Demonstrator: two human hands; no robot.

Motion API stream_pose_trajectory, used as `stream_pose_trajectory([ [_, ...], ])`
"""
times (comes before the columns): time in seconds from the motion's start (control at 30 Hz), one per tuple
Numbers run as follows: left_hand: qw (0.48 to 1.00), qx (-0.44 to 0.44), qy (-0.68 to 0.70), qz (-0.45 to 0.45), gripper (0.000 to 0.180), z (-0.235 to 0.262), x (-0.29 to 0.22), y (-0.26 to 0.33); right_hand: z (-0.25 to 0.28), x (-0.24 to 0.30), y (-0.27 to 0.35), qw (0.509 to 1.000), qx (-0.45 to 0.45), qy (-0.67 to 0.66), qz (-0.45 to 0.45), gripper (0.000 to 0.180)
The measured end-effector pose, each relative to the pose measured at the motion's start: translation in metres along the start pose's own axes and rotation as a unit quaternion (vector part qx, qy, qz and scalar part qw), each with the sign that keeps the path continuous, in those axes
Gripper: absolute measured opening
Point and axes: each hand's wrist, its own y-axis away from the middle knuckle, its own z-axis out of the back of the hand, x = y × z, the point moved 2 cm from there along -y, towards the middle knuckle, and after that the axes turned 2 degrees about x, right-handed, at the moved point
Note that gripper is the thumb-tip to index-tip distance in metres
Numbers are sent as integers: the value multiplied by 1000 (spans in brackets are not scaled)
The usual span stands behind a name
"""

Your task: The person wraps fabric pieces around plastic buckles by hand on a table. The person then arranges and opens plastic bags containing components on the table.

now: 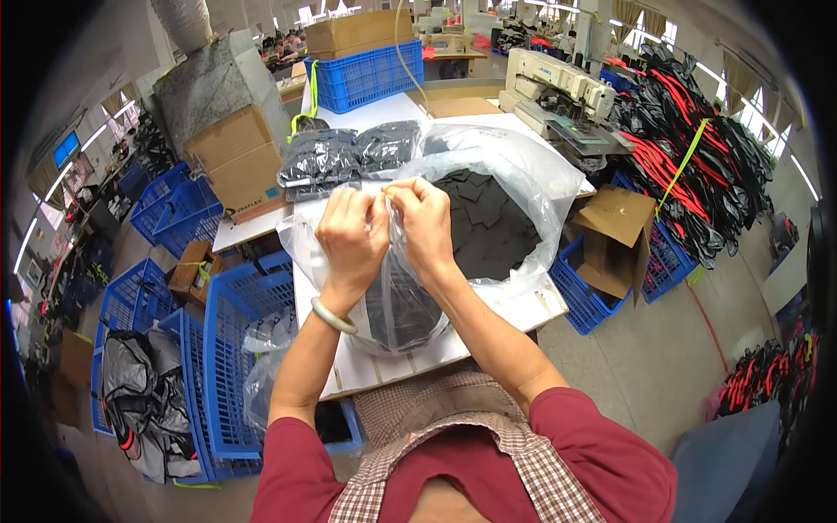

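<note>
My left hand and my right hand are close together over the white table, fingers pinched. Between them they grip the gathered top of a clear plastic bag, which hangs down toward me with dark contents inside. The exact hold of the fingertips is partly hidden. Just right of my hands a large clear bag lies wide open, full of flat black cut pieces. Beyond my left hand sit two filled clear bags of black items, one beside the other.
A blue crate with a cardboard box stands at the table's back. A sewing machine is at far right, near a heap of black and red pieces. Blue baskets crowd the left; an opened carton sits right.
</note>
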Motion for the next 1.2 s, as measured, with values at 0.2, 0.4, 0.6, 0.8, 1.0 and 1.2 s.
stream_pose_trajectory([
  [0.2,992,51,35,114,15,15,-5,12,34,34,-51,956,-179,-158,168,4],
  [0.4,966,72,78,235,16,30,23,21,111,209,-88,867,-99,-242,423,13],
  [0.6,984,110,31,139,11,46,19,-5,61,101,-15,893,92,424,122,17],
  [0.8,973,168,69,144,15,89,-24,-76,33,83,-59,953,176,226,97,20],
  [1.0,893,405,9,196,21,89,-27,-108,27,52,-87,946,245,205,49,19],
  [1.2,818,405,121,391,21,58,8,-55,54,-11,-67,953,180,242,1,21],
])
